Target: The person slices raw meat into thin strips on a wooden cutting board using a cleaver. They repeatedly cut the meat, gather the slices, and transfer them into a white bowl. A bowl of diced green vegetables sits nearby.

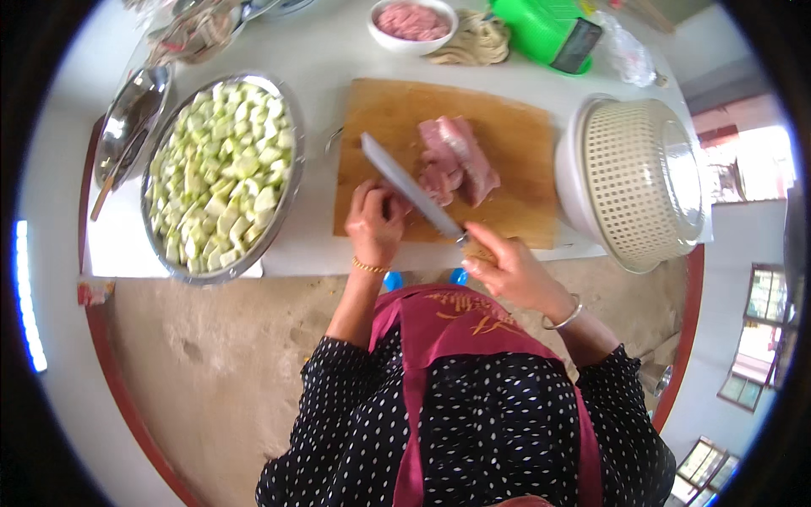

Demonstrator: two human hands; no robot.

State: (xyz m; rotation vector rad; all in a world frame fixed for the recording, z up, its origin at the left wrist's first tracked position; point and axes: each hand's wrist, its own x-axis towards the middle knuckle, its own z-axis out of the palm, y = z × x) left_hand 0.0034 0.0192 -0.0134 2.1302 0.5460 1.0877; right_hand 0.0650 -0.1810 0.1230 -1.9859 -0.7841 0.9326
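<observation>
My right hand (516,266) is closed on the wooden handle of a kitchen knife (412,190), whose blade slants up and left over a wooden cutting board (526,146). Close to the blade, at the board's lower left, my left hand (375,222) has its fingers curled on a small piece of pink meat (400,206), mostly hidden by the fingers and blade. Larger pieces of raw meat (466,158) lie at the middle of the board, beyond the knife. Left of the board, a big metal bowl (293,184) holds many pale green vegetable chunks (222,177).
A white bowl (412,45) of minced meat, a cloth (478,38) and a green basket (532,28) with a phone (576,45) stand beyond the board. A perforated basket (640,177) rests against a white basin at right. At far left is a metal bowl (130,120) with a utensil.
</observation>
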